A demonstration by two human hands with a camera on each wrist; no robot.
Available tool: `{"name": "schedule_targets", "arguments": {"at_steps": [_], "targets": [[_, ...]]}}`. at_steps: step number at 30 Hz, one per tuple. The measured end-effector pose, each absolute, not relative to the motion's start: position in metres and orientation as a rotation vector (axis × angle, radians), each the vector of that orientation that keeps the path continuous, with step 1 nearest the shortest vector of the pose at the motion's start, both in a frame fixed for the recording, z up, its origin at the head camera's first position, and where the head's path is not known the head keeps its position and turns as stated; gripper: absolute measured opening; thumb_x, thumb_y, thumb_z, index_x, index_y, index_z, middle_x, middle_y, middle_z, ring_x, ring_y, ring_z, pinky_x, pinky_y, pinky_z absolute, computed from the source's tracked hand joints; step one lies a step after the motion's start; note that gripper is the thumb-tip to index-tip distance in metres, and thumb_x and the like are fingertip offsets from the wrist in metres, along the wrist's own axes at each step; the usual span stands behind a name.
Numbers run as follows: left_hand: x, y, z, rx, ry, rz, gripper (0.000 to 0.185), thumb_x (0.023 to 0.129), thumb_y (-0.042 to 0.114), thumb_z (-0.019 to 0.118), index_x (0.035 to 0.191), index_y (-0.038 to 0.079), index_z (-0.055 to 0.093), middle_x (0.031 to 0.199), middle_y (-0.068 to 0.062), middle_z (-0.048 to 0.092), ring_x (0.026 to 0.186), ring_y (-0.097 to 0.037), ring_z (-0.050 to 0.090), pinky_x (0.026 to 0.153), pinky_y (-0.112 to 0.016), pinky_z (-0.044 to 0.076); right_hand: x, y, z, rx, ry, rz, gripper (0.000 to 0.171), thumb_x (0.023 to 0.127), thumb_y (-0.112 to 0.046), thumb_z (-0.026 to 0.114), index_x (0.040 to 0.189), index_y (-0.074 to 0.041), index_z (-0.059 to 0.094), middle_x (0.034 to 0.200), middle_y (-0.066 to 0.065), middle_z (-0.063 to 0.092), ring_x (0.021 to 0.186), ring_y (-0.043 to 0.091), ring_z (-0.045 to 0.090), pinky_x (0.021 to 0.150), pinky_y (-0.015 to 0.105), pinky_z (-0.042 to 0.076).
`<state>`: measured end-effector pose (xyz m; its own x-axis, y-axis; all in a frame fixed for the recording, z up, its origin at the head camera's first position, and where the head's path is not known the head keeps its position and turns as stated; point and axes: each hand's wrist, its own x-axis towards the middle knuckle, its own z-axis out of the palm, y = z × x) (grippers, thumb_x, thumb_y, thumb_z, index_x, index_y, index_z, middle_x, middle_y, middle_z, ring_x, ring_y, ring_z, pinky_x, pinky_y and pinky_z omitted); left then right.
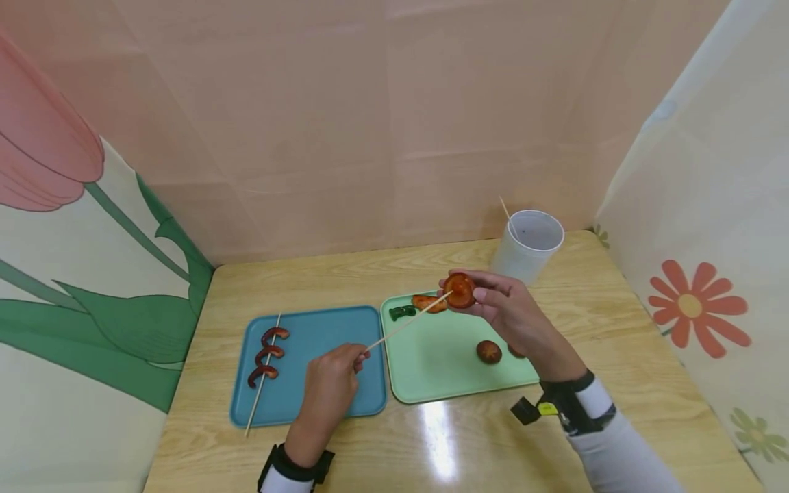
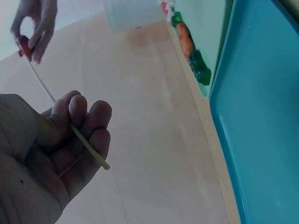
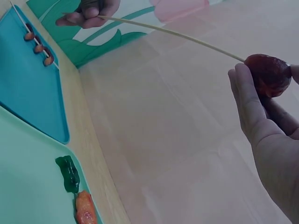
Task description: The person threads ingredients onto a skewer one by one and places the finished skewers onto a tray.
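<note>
My left hand [image 1: 331,383] pinches a thin bamboo skewer [image 1: 408,326] near one end, between thumb and fingers. In the left wrist view the skewer's blunt end [image 2: 105,165] pokes out past the fingers. Over the green tray [image 1: 425,383], my right hand [image 1: 514,318] holds a glossy brown mushroom [image 1: 457,301] by its edges, underside toward me. The skewer's far end meets the mushroom; in the right wrist view the stick bows slightly where it reaches the mushroom [image 3: 268,74]. Another mushroom [image 1: 489,352], with a star-cut cap, lies on the green tray, and one more is partly hidden behind my right wrist.
On the blue tray [image 1: 327,329] at left lies a skewer with several curled brown sausage-like pieces [image 1: 268,353]. A green pepper-like piece [image 1: 402,312] and an orange-brown piece [image 1: 427,302] sit along the green tray's back edge. Behind stands a white cup [image 1: 529,246] holding a skewer.
</note>
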<state>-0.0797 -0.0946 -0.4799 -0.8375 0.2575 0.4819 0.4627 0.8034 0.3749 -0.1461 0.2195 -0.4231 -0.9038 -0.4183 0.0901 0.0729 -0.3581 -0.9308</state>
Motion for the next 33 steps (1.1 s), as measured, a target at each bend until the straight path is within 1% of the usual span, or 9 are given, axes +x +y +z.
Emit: {"name": "schedule_targets", "arguments": {"at_steps": [6,9,15,20,29,33], "targets": [[-0.079,-0.095,-0.478,-0.545,-2.576,-0.683,0.027,0.076,-0.016,0.078,0.086,0.010,0.077,0.076,0.002,0.075,0.063,-0.007,0.068,0.051,-0.021,0.051,-0.147,0.219,-0.425,-0.454,1.572,-2.320,0.036,0.105,-0.001,0.047,0.138,0.000,0.060,0.130,0.008,0.071,0.122,0.021,0.069,0.100,0.036,0.057],[-0.079,-0.095,-0.479,-0.544,-2.572,-0.677,0.026,0.077,-0.014,0.079,0.086,0.010,0.078,0.076,0.002,0.075,0.062,-0.007,0.068,0.050,-0.021,0.051,-0.147,0.218,-0.425,-0.440,1.585,-2.314,0.036,0.105,-0.003,0.047,0.139,0.000,0.060,0.129,0.008,0.072,0.122,0.021,0.069,0.100,0.035,0.057],[-0.079,-0.096,-0.479,-0.538,-2.568,-0.668,0.024,0.078,-0.012,0.080,0.085,0.011,0.078,0.075,0.002,0.074,0.061,-0.007,0.067,0.049,-0.022,0.050,-0.147,0.217,-0.425,-0.390,1.586,-2.321,0.035,0.105,-0.006,0.048,0.137,-0.002,0.063,0.128,0.007,0.072,0.121,0.021,0.069,0.100,0.036,0.057],[-0.079,-0.096,-0.477,-0.529,-2.574,-0.666,0.023,0.078,-0.012,0.079,0.085,0.010,0.078,0.074,0.002,0.074,0.061,-0.007,0.068,0.049,-0.023,0.051,-0.148,0.217,-0.425,-0.389,1.586,-2.305,0.035,0.105,-0.005,0.046,0.134,-0.003,0.066,0.128,0.006,0.072,0.120,0.020,0.070,0.100,0.035,0.057],[-0.080,-0.096,-0.476,-0.525,-2.555,-0.667,0.027,0.077,-0.015,0.077,0.086,0.011,0.078,0.073,0.001,0.073,0.059,-0.006,0.066,0.048,-0.020,0.048,-0.147,0.213,-0.426,-0.433,1.585,-2.251,0.037,0.106,-0.005,0.046,0.139,0.001,0.060,0.132,0.008,0.070,0.122,0.021,0.069,0.102,0.036,0.056],[-0.080,-0.094,-0.476,-0.526,-2.552,-0.679,0.028,0.077,-0.015,0.077,0.085,0.011,0.078,0.073,0.002,0.073,0.059,-0.006,0.066,0.048,-0.020,0.048,-0.147,0.209,-0.427,-0.451,1.566,-2.260,0.037,0.106,-0.004,0.047,0.141,0.000,0.058,0.132,0.006,0.070,0.122,0.020,0.068,0.102,0.037,0.056]]}}
